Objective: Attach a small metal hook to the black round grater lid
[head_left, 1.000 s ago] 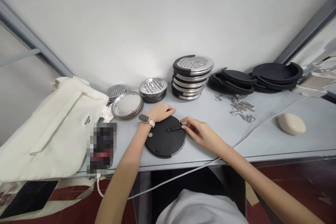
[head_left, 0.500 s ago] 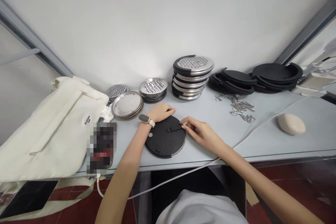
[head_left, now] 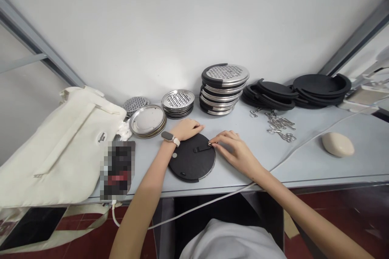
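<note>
Grey table (head_left: 304, 170): left hand (head_left: 186, 129) partly hides the black disc (head_left: 191, 165).

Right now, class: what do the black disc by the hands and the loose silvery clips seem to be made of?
Black disc: perhaps plastic or rubber, from its dull, matte face; silvery rim suggests metal. Loose clips: likely metal, polished, with bright glints.

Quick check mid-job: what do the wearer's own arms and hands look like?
The left hand and right hand are ungloved, and the forearms are bare of sleeves. The left wrist wears a watch with a dark oblong face and pale strap. Nothing shows on the right wrist.
</note>
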`<action>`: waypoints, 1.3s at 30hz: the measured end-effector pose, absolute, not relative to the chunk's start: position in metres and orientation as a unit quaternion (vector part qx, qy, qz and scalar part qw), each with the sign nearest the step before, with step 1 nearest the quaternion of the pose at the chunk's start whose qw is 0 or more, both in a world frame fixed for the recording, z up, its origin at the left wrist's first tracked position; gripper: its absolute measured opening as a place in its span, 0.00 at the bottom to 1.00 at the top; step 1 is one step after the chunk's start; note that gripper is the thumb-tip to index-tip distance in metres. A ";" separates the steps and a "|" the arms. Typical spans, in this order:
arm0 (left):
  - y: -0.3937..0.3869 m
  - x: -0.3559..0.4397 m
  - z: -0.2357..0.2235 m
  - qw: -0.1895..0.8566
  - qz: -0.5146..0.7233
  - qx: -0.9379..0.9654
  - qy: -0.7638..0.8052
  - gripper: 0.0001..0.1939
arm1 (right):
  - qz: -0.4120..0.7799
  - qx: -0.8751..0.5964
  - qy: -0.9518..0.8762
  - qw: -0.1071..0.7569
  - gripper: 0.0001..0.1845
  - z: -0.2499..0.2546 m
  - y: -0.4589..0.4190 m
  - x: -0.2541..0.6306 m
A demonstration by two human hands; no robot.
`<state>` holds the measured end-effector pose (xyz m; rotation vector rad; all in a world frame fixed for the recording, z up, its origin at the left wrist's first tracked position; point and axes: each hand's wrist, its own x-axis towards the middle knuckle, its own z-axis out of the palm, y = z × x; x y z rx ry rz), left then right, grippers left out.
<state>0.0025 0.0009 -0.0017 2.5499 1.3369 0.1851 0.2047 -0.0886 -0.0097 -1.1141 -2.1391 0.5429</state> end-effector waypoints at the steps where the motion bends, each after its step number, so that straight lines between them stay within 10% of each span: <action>1: 0.001 0.003 -0.001 0.128 0.064 0.876 0.460 0.28 | 0.210 -0.427 -0.816 0.328 0.10 -0.010 -0.088 0.205; 39: 0.001 0.002 -0.002 0.131 0.066 0.879 0.453 0.27 | 0.287 -0.404 -0.807 0.322 0.14 -0.016 -0.085 0.205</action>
